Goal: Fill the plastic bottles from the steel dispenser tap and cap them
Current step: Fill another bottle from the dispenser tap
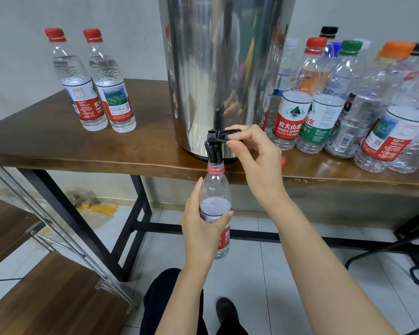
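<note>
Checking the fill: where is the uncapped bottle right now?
Centre of the head view, below the table's front edge: the left hand holds the uncapped bottle with its mouth at the black tap.

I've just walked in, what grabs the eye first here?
A tall shiny steel dispenser stands on the wooden table. Under its black tap, the left hand holds an uncapped, partly filled bottle while the right hand pinches the tap lever. Mixed capped bottles crowd its right side.

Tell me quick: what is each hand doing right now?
Left hand: holding the bottle under the tap.
Right hand: fingers pinching the lever.
</note>
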